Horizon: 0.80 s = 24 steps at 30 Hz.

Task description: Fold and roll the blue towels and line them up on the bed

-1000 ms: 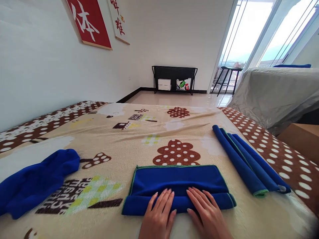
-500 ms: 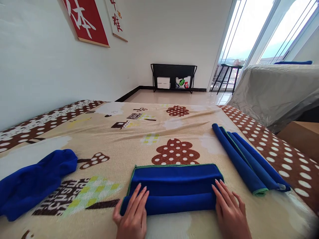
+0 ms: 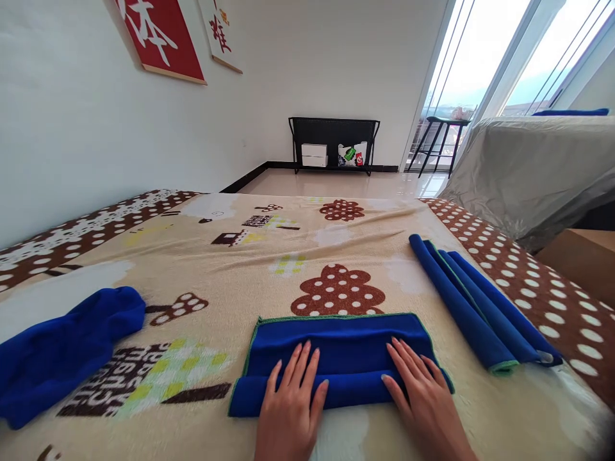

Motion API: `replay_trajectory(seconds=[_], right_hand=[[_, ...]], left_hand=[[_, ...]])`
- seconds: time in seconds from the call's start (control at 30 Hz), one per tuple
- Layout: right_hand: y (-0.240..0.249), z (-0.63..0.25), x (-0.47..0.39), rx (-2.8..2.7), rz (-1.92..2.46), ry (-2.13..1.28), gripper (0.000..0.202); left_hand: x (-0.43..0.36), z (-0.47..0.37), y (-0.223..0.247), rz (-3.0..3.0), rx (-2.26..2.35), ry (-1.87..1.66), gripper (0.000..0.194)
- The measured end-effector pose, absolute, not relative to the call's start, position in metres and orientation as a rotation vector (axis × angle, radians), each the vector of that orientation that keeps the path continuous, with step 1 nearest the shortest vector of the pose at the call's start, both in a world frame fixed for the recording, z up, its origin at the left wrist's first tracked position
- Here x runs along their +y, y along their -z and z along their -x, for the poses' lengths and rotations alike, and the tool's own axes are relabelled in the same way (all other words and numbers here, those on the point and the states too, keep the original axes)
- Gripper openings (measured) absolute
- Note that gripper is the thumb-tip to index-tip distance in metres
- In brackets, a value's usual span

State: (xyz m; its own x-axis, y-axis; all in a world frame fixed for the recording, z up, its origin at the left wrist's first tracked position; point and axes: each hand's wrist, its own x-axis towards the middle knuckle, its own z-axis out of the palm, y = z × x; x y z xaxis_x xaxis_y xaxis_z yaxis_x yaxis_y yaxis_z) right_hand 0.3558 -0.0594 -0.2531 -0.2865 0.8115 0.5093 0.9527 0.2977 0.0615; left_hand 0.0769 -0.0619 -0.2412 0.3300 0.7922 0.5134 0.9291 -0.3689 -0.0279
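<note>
A blue cloth with green stitched edges (image 3: 353, 358) lies in front of me, its near part rolled or folded into a thick band. My left hand (image 3: 292, 397) rests flat on the left half of that band, fingers spread and pointing away from me. On the right half lies my right hand (image 3: 420, 387), also palm down with its fingers apart. The cloth's two near corners show beyond the hands. To the right, several rolled blue cloths (image 3: 480, 307) lie side by side. A crumpled blue cloth (image 3: 72, 352) sits at the left.
Everything lies on a patterned beige blanket (image 3: 250, 282) with brown polka-dot borders. A black rack (image 3: 335, 144) stands by the far wall. At the right are a plastic-covered piece of furniture (image 3: 523, 166), a cardboard box (image 3: 581, 262) and a black stool (image 3: 444, 137).
Both hands have moved inward from the cloth's two ends onto its folded band, and the fingers have spread. The cloth's near right corner is now uncovered. The view has shifted slightly.
</note>
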Motion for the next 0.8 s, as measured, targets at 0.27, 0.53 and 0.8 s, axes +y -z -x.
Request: replay_trajectory(seconds=[0.27, 0.53, 0.8], right_hand=[[0.273, -0.413, -0.064, -2.101, 1.626, 0.46, 0.053], [0.266, -0.437, -0.089, -2.139, 1.341, 0.412, 0.045], [0.276, -0.438, -0.078, -2.145, 1.406, 0.415, 0.043]], left_hand=[[-0.062, -0.011, 0.241, 2.16, -1.527, 0.596, 0.051], [-0.095, 0.024, 0.227, 2.311, -1.297, 0.633, 0.046], [-0.083, 0.025, 0.242, 2.258, -1.401, 0.726, 0.053]])
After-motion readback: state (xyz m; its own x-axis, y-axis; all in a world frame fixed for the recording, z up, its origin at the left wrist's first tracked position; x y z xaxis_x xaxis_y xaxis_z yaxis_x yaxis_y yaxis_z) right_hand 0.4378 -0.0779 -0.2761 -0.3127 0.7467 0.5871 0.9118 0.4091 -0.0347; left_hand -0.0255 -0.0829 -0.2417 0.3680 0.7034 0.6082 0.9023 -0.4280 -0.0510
